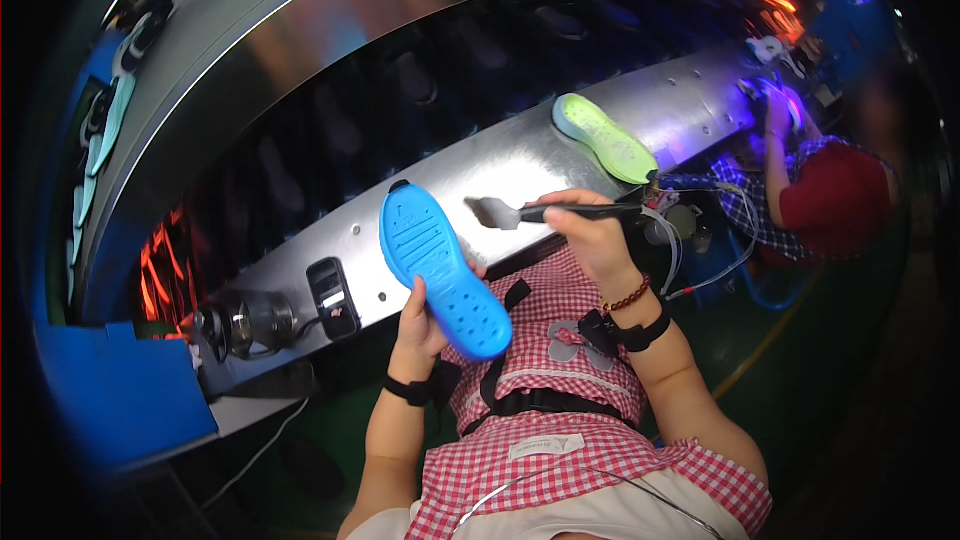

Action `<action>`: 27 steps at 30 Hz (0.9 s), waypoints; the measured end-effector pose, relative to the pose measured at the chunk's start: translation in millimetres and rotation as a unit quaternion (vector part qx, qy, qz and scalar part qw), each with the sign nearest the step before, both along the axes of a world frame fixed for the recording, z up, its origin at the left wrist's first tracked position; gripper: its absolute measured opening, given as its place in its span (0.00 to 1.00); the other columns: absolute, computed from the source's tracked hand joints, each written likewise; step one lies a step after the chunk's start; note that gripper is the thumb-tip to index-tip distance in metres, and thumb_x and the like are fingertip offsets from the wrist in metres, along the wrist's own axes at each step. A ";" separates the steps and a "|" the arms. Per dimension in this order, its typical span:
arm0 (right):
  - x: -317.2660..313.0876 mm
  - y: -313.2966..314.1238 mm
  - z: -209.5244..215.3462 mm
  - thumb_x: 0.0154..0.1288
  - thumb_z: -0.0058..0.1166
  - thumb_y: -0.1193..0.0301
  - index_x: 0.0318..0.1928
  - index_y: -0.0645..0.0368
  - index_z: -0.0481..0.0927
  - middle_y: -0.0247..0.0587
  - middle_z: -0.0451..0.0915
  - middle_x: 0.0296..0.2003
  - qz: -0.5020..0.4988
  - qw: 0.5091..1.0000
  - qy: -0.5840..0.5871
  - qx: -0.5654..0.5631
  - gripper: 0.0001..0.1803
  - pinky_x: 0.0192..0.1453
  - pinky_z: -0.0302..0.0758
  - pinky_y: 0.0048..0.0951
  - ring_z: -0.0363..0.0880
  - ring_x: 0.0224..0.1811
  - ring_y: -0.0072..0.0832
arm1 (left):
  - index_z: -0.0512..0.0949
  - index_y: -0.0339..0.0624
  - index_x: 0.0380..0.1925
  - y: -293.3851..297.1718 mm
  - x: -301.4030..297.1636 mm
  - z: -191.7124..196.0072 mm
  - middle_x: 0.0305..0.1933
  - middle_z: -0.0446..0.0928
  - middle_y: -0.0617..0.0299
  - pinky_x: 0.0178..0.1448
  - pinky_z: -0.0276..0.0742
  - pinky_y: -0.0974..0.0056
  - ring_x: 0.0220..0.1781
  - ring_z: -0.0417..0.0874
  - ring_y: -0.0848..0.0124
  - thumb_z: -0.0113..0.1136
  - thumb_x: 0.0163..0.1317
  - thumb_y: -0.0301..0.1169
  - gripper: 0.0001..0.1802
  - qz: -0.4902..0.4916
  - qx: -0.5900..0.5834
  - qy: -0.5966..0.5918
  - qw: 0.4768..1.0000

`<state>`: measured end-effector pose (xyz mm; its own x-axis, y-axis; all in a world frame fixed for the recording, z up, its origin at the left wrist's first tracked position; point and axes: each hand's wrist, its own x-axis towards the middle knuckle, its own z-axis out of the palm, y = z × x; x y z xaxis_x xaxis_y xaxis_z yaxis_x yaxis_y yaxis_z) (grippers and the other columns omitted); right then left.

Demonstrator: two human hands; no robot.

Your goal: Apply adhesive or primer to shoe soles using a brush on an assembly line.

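While two shoe soles are in sight, only the blue sole (440,272) is in hand: the left hand (422,325) grips its lower edge, fingers curled round it, and the right hand (590,233) is closed on one brush (535,212). The green sole (604,138) lies on a steel ledge (690,105) before a dark conveyor tunnel, in dim, colour-lit surroundings. The blue sole's long axis runs from upper left to lower right, tread facing up; the brush bristles point left.

Left hand (425,315) raised, fingers curled in closed grip; right hand (590,230) fisted, wrist bent inward.
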<state>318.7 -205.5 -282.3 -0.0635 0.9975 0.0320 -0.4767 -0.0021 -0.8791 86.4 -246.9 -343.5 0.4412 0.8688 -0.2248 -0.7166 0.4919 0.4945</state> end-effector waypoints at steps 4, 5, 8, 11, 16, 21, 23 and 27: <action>-32.1 1.7 -1.5 0.54 0.56 0.78 0.39 0.67 0.79 0.42 0.80 0.35 0.107 0.991 -0.077 -0.008 0.11 0.45 0.73 0.21 0.77 0.38 0.22 | 0.57 0.41 0.60 3.7 17.9 26.2 0.54 0.67 0.46 0.58 0.66 0.47 0.55 0.70 0.50 0.32 0.51 0.72 0.49 0.078 0.002 -0.098 0.992; -38.8 6.1 -1.8 0.54 0.56 0.78 0.40 0.67 0.79 0.42 0.80 0.35 0.113 0.990 -0.084 -0.010 0.11 0.45 0.73 0.21 0.77 0.38 0.23 | 0.57 0.43 0.60 5.0 19.0 25.6 0.54 0.67 0.44 0.58 0.66 0.46 0.54 0.70 0.48 0.27 0.50 0.73 0.50 0.056 0.022 -0.114 0.992; -52.3 20.3 -2.0 0.55 0.55 0.77 0.40 0.67 0.79 0.42 0.80 0.35 0.122 0.988 -0.092 -0.009 0.11 0.45 0.73 0.21 0.77 0.39 0.23 | 0.57 0.45 0.61 3.0 24.1 27.7 0.52 0.67 0.42 0.55 0.68 0.45 0.53 0.70 0.45 0.23 0.48 0.75 0.52 0.045 0.004 -0.125 0.991; -64.4 24.4 2.1 0.53 0.57 0.76 0.39 0.64 0.80 0.40 0.80 0.35 0.116 0.987 -0.112 -0.004 0.11 0.45 0.72 0.23 0.76 0.39 0.23 | 0.58 0.47 0.60 2.5 27.4 19.0 0.54 0.67 0.45 0.57 0.67 0.48 0.55 0.69 0.49 0.23 0.52 0.72 0.48 0.037 0.010 -0.137 0.990; -75.6 6.5 4.7 0.46 0.59 0.75 0.34 0.59 0.81 0.39 0.78 0.28 0.061 0.867 -0.370 0.328 0.11 0.41 0.71 0.29 0.75 0.34 0.31 | 0.62 0.48 0.57 11.4 27.6 18.9 0.56 0.67 0.57 0.62 0.61 0.55 0.58 0.67 0.62 0.23 0.59 0.65 0.39 0.188 -0.070 -0.017 0.979; -31.0 -12.7 13.0 0.44 0.59 0.72 0.32 0.58 0.81 0.41 0.78 0.26 0.280 0.827 -0.385 0.299 0.11 0.41 0.71 0.31 0.75 0.35 0.34 | 0.65 0.41 0.52 16.4 -5.0 27.9 0.42 0.73 0.46 0.51 0.73 0.51 0.44 0.76 0.54 0.23 0.55 0.69 0.44 0.188 -0.001 0.010 0.982; -24.0 -11.1 23.9 0.47 0.59 0.73 0.35 0.58 0.82 0.40 0.78 0.29 0.310 0.844 -0.367 0.241 0.11 0.40 0.73 0.28 0.76 0.34 0.28 | 0.64 0.41 0.53 13.0 -4.0 31.7 0.44 0.73 0.46 0.50 0.73 0.50 0.45 0.76 0.54 0.22 0.56 0.69 0.45 0.152 0.007 0.003 0.988; -41.5 3.6 52.9 0.52 0.58 0.77 0.38 0.61 0.81 0.40 0.78 0.32 0.127 0.963 -0.194 0.135 0.10 0.36 0.73 0.20 0.77 0.32 0.23 | 0.63 0.42 0.55 5.1 17.5 53.3 0.49 0.71 0.47 0.51 0.73 0.50 0.47 0.76 0.53 0.21 0.56 0.68 0.45 0.131 -0.022 -0.109 0.985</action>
<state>277.2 -201.9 -229.3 -0.3629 0.9072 0.2127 -0.1264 0.1782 -0.9758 103.9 -241.8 -290.2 0.2459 0.9505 -0.1899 -0.9083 0.2944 0.2973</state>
